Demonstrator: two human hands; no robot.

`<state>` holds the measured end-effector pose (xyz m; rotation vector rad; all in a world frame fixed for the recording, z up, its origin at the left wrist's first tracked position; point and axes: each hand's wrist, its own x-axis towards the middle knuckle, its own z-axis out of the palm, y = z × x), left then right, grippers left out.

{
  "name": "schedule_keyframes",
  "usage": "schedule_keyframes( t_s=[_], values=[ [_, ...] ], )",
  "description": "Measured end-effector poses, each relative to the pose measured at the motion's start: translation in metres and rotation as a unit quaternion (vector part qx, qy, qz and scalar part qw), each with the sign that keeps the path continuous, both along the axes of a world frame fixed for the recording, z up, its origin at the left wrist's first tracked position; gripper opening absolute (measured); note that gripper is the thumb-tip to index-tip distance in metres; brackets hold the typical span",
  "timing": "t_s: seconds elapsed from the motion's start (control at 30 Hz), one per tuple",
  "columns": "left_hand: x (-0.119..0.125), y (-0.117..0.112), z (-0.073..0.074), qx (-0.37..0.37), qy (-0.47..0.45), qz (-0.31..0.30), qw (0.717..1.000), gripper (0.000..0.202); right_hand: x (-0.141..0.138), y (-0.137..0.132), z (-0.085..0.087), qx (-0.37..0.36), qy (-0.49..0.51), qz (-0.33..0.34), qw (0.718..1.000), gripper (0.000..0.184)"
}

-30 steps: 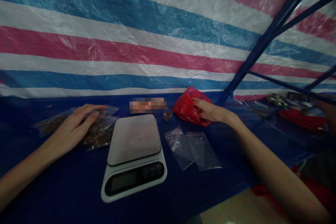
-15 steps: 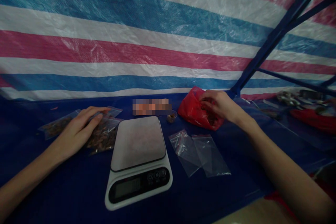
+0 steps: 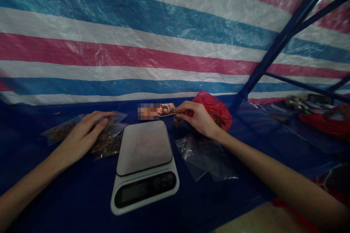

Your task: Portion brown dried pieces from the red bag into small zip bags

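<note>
A white kitchen scale (image 3: 144,165) with a grey platform sits in the middle of the blue table (image 3: 68,196). My left hand (image 3: 82,134) lies flat, fingers stretched, on several filled clear bags (image 3: 108,140) of brown pieces. My right hand (image 3: 198,118) is curled in a pinch over a small round cup (image 3: 177,120) just left of the red plastic bag (image 3: 216,109); what its fingers hold is hidden. Two empty clear zip bags (image 3: 203,154) lie right of the scale, partly under my forearm.
A striped red, white and blue tarp (image 3: 136,43) hangs behind the table. A blue metal frame (image 3: 284,32) rises at the right. A small card (image 3: 164,110) lies behind the scale. Dim items and a red thing (image 3: 322,123) sit at the far right.
My right hand has left the red bag's opening and moved left to the small cup. The left hand has stayed on the filled bags.
</note>
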<state>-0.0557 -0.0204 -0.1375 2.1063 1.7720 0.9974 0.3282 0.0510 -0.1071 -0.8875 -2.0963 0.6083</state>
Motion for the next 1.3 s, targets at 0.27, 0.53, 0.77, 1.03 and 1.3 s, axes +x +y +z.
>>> schedule_keyframes(
  t_s=[0.27, 0.53, 0.77, 1.03, 1.3],
  values=[
    [0.0, 0.0, 0.0, -0.005, 0.001, 0.012, 1.0, 0.05, 0.012, 0.002, 0.009, -0.045, 0.0, 0.047, 0.998, 0.014],
    [0.003, -0.002, 0.004, -0.007, -0.004, 0.023, 1.0, 0.044, 0.057, 0.007, 0.05, 0.052, 0.002, -0.064, 0.997, 0.015],
    [0.01, -0.004, 0.01, -0.023, -0.008, 0.042, 0.999, 0.046, 0.134, 0.018, 0.053, -0.182, -0.192, 0.025, 0.964, 0.022],
    [0.013, -0.005, 0.015, -0.011, -0.016, 0.038, 0.999, 0.039, 0.11, 0.014, 0.021, -0.096, -0.367, -0.007, 0.925, 0.036],
    [0.009, -0.004, 0.009, -0.015, -0.023, 0.033, 0.999, 0.04, 0.111, 0.017, 0.032, -0.1, -0.32, -0.004, 0.942, 0.025]
  ],
)
